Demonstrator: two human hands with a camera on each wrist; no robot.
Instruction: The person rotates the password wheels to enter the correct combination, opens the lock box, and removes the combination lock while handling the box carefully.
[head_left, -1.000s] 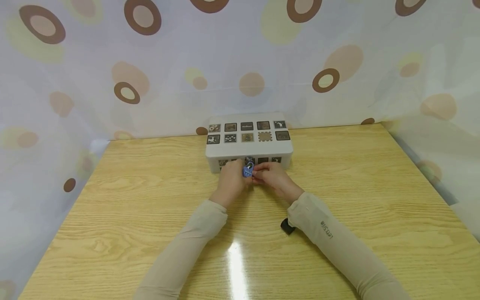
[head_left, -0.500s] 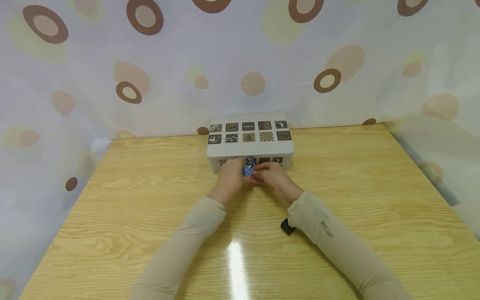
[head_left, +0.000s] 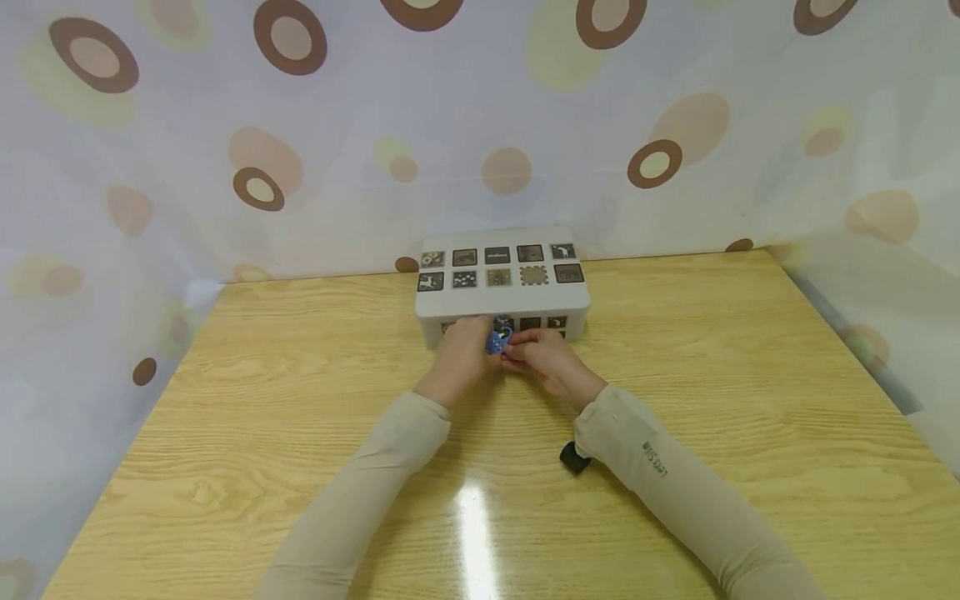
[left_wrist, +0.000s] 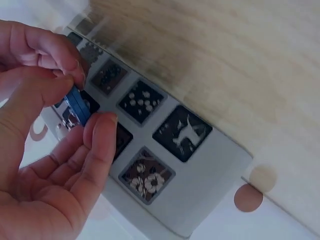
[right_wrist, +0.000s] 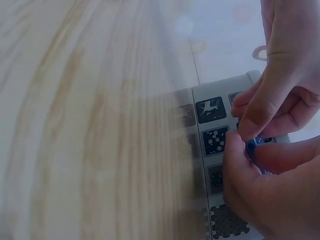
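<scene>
A small blue padlock [head_left: 497, 342] is held just in front of a white box [head_left: 501, 298], its loop leaning up to the right. My left hand [head_left: 461, 357] pinches the padlock from the left, with the thumb against it in the left wrist view. From the other side, my right hand [head_left: 549, 360] pinches it between thumb and finger. In the right wrist view, fingers of both hands cover most of the blue padlock [right_wrist: 254, 146]. Whether its loop passes through a clasp on the box cannot be seen.
Dark picture squares cover the box's lid and front. It stands at the back of the wooden table [head_left: 262, 400], close to a patterned curtain [head_left: 450, 125]. A small black object [head_left: 574, 457] lies beside my right sleeve.
The padlock has tilted slightly, its loop leaning further to the right. Both hands stay at nearly the same place in front of the box.
</scene>
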